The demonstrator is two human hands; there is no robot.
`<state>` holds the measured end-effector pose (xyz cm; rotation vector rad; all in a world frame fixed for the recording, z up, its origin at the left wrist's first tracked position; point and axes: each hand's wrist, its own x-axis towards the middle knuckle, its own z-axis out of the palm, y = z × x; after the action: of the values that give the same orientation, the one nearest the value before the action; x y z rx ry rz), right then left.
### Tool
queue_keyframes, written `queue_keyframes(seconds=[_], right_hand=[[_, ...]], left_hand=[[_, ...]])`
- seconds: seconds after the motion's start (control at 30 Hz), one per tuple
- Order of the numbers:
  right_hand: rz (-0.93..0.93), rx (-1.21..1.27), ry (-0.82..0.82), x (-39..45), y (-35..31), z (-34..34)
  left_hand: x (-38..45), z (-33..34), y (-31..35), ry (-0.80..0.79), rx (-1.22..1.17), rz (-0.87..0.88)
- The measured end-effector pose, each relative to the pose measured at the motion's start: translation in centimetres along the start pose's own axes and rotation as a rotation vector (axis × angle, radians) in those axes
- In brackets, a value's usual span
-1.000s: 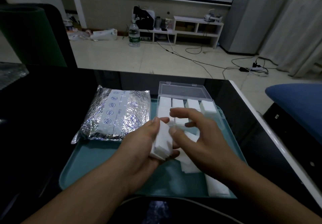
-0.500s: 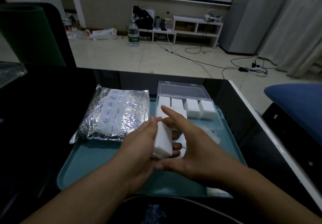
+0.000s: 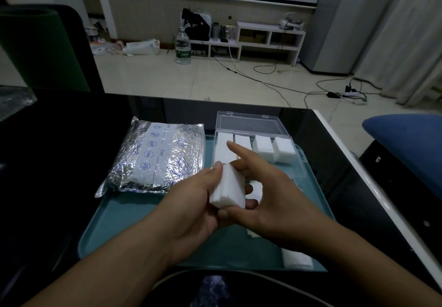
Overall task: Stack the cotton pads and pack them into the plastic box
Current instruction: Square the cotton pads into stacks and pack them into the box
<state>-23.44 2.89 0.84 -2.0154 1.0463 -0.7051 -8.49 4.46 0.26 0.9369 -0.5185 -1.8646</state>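
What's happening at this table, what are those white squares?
A person is packing cotton pads. The left hand grips a stack of pads while the right hand steadies it, above a teal tray. The open plastic box behind already holds several stacks. A foil bag lies on the tray's left.

Crinkly foil bag [image 3: 157,156] — glossy blk table [image 3: 59,139]
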Motion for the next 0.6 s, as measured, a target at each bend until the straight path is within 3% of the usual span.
queue_keyframes(seconds=[0.2, 0.33, 0.6], right_hand=[[-0.014, -0.059, 0.002, 0.11, 0.17, -0.11], [-0.014, -0.049, 0.002, 0.15, 0.25, -0.14], [-0.074, -0.156, -0.055, 0.11, 1.03, 0.58]], left_hand=[[-0.17, 0.21, -0.14, -0.019, -0.065, 0.042], [0.09, 0.14, -0.06, -0.008, -0.071, -0.021], [-0.41, 0.58, -0.67, -0.075, 0.128, 0.098]])
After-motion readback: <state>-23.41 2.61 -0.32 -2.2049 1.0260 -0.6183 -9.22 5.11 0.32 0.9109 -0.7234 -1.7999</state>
